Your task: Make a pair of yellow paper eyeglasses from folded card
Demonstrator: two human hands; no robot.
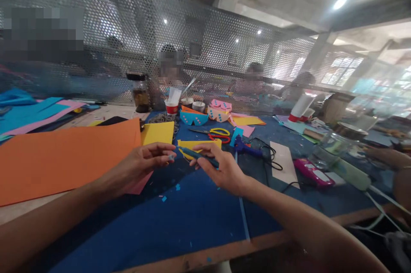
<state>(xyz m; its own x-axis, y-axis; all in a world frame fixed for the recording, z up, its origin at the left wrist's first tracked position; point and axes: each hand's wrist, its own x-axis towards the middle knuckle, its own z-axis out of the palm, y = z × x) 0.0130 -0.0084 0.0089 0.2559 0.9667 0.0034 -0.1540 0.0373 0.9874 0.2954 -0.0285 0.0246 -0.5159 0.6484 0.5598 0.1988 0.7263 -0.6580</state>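
Note:
My right hand grips a slim blue-grey pen-like tool, whose narrow tip points left at my left hand's fingertips. My left hand is closed in a pinch on a small pale-blue piece. Whether the tip touches that piece, I cannot tell. Just behind the tool lies a folded yellow paper shape, partly covered by my right hand. Small blue scraps are scattered on the blue table mat below.
Orange sheets spread at left. Behind my hands are scissors, a blue paper mask with pink dots and a red cup. At right are a blue glue gun, a magenta device, a glass jar and another person's arm.

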